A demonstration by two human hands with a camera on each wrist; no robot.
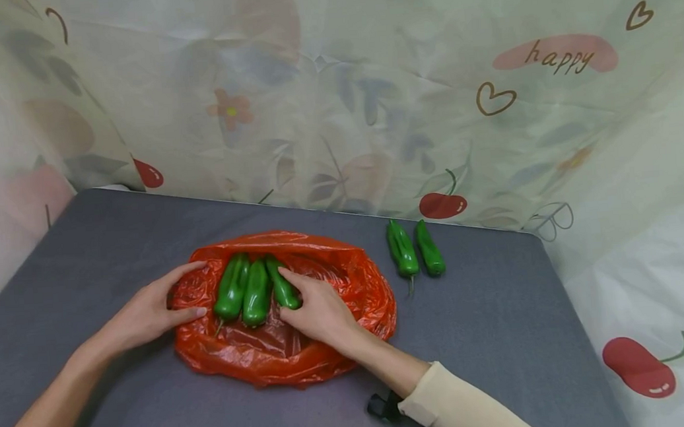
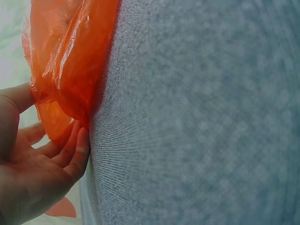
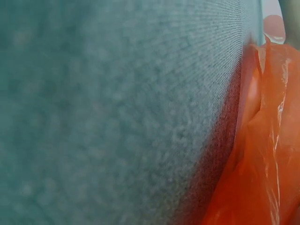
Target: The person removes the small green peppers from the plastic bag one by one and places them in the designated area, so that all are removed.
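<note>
An opened red plastic bag (image 1: 258,371) lies on the grey table, with three green peppers side by side inside it. The right hand (image 1: 324,311) reaches into the bag and pinches the rightmost pepper (image 1: 283,287) between thumb and fingers. Left of that one lie the middle pepper (image 1: 256,295) and another pepper (image 1: 231,291). At the bag's left side the left hand (image 1: 152,311) grips the plastic; the left wrist view shows its fingers (image 2: 80,145) under the bag's edge (image 2: 75,61). In the right wrist view only the bag (image 3: 262,164) and table show, not the hand.
Two more green peppers, one (image 1: 403,250) beside the other (image 1: 430,250), lie at the table's back right, outside the bag. A patterned curtain (image 1: 323,109) hangs behind the grey table (image 1: 493,335). Black wrist straps (image 1: 384,408) sit near both forearms.
</note>
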